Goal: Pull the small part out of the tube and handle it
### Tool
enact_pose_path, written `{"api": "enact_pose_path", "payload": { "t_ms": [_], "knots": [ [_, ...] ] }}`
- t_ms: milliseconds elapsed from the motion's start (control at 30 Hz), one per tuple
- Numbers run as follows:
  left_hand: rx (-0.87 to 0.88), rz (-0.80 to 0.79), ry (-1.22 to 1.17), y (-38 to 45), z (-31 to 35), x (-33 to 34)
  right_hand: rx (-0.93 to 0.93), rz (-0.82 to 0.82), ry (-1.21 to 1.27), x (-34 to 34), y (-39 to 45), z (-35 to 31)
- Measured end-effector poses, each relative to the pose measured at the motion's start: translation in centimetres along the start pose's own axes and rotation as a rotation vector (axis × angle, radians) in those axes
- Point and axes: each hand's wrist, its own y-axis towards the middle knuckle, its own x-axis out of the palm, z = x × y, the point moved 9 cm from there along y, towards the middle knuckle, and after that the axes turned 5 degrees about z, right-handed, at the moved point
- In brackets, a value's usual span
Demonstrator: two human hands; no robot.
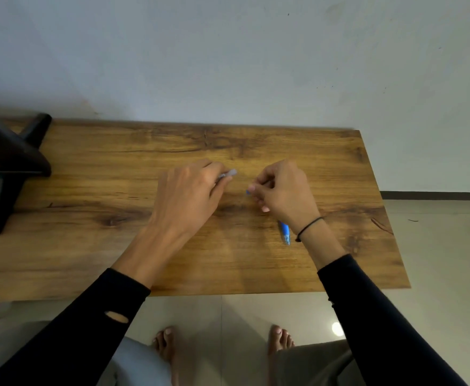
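Left hand (185, 195) fingers curled round a grey cap (229, 173), tip poking past fingertips. Right hand (282, 190) pinching a blue pen (284, 232), barrel trailing under wrist. Beneath both, wooden table (89, 246); far left, black stand (5, 162).

Open wood across the far strip of the worktop (228, 143), up to the wall (228, 65). Blocked at the left end by a black stand (8, 160) with splayed legs. Narrow gap of bare wood between left hand (186, 201) and right hand (284, 190), each closed on a small part. Blue pen (284, 232) lying just beside the right wrist, in the way there. Wide bare surface at the near left and far right corners.
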Motion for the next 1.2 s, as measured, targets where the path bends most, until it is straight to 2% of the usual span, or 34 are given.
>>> {"api": "enact_pose_path", "payload": {
  "t_ms": [67,133,233,300,333,400,467,500,567,633,767,933,1200],
  "knots": [
    [-0.011,0.002,-0.022,0.1,-0.3,-0.1,-0.07,0.026,-0.231,1.1,-0.5,-0.7],
    [-0.014,0.009,-0.033,0.2,-0.5,-0.1,-0.112,0.059,-0.356,1.5,-0.7,-1.1],
    [-0.05,-0.013,-0.076,0.2,-0.8,0.0,-0.121,0.076,-0.364,1.2,-0.5,-1.0],
    [-0.084,-0.011,-0.108,0.3,-1.0,-0.2,-0.123,0.142,-0.236,0.2,-0.3,-1.1],
    [-0.101,-0.005,-0.132,0.4,-1.1,-0.4,-0.106,0.2,-0.076,-0.6,-0.2,-1.1],
    [-0.1,0.022,-0.187,0.7,-0.7,-0.9,0.031,0.263,0.481,-1.6,0.1,0.0],
    [-0.056,0.046,-0.241,0.9,0.3,-1.4,0.216,0.137,1.14,-0.2,0.2,0.3],
    [-0.024,0.046,-0.257,0.9,1.0,-1.6,0.277,0.043,1.394,0.6,0.1,-0.3],
    [0.047,0.051,-0.263,1.0,2.6,-2.0,0.325,-0.072,1.687,1.4,-0.2,-1.4],
    [0.091,0.066,-0.303,1.2,3.7,-2.3,0.328,-0.098,1.821,1.8,-0.6,-2.3],
    [0.127,0.05,-0.413,1.8,4.7,-2.3,0.304,-0.113,1.909,1.9,-0.9,-3.7],
    [0.204,0.027,-0.405,1.8,5.4,-2.3,0.267,-0.126,1.891,1.4,-1.1,-4.3],
    [0.234,0.048,-0.379,1.9,5.8,-2.5,0.283,-0.104,1.903,0.9,-1.0,-3.8]
  ]
}}
